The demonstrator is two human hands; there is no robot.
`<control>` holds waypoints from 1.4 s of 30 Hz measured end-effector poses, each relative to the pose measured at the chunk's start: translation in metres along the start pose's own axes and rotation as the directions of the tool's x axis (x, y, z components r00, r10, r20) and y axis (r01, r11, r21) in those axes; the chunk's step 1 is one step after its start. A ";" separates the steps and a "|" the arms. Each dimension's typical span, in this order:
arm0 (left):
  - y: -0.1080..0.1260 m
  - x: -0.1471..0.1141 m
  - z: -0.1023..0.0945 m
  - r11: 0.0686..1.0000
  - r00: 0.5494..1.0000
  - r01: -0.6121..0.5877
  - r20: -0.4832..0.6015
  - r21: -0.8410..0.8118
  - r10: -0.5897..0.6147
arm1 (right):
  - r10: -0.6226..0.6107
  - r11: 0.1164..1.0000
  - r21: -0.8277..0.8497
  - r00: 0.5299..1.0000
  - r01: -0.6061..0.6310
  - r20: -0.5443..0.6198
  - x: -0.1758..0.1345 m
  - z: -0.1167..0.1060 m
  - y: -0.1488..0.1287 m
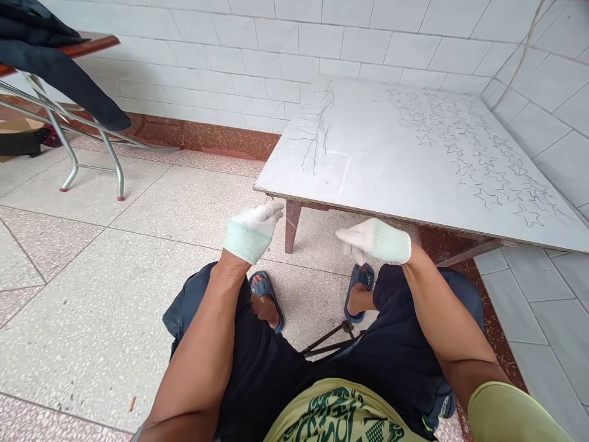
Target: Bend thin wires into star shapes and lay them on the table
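My left hand point(254, 230), in a white glove with a mint cuff, is closed with its fingertips pressed together. From it a thin wire point(296, 224) runs faintly toward the right, below the table's front edge. Opposite it, my right hand point(368, 239) wears the same kind of glove and pinches thumb against fingers; what it holds is too small to make out. On the white tabletop point(368, 141) lie many wire stars point(460, 144) at the right. A loose bunch of dark wires point(319, 132) rests at the table's left part.
A folding table point(94, 44) with metal legs and dark cloth point(64, 73) stands at the left. White tiled wall point(276, 49) borders the table behind. My slippered feet point(267, 301) are on the speckled floor point(151, 264), and thin dark metal bars point(326, 339) show between my legs.
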State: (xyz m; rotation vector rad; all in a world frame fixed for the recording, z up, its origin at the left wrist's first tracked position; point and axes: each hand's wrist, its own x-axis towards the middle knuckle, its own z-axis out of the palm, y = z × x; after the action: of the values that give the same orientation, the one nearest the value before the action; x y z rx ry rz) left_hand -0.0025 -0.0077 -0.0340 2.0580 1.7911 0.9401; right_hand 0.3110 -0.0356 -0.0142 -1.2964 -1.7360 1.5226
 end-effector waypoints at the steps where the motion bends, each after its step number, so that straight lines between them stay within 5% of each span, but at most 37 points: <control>1: 0.000 0.000 0.002 1.000 1.000 -0.004 0.017 0.022 0.004 | -0.014 0.999 -0.050 1.000 0.013 -0.026 0.001 0.004 -0.002; 5: 0.004 0.000 0.014 0.999 0.991 -0.038 0.130 0.017 0.035 | -0.129 0.951 -0.296 0.984 0.088 -0.124 0.014 0.032 -0.002; 11: 0.019 -0.006 0.026 0.997 0.980 -0.071 0.185 -0.010 0.072 | -0.206 0.931 -0.335 0.967 0.145 -0.152 0.035 0.066 0.023; 15: 0.024 -0.007 0.017 0.992 0.984 0.008 0.180 -0.123 0.015 | -0.225 0.934 -0.324 0.950 0.147 -0.217 0.038 0.067 0.032; 20: 0.022 -0.006 -0.006 0.877 0.995 0.082 0.092 -0.474 -0.043 | -0.257 0.944 -0.286 0.911 0.165 -0.322 0.033 0.061 0.025; 25: 0.016 -0.005 -0.012 0.794 0.995 0.091 0.017 -0.601 -0.102 | -0.090 0.992 -0.113 0.926 0.052 -0.368 0.031 0.057 0.016; 31: 0.014 0.002 0.000 0.801 0.990 0.124 0.122 -0.586 -0.063 | -0.069 0.984 0.126 0.924 0.125 -0.376 0.030 0.057 0.007; 42: 0.020 -0.006 -0.012 0.725 0.918 0.324 0.388 -0.607 -0.085 | -0.049 0.996 0.057 0.932 0.075 -0.358 0.020 0.075 0.002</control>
State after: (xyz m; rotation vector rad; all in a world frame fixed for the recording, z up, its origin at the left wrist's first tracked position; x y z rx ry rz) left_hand 0.0055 -0.0200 -0.0155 1.4148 1.2190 0.9128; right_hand 0.2397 -0.0541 -0.0397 -1.3699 -1.4638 1.2105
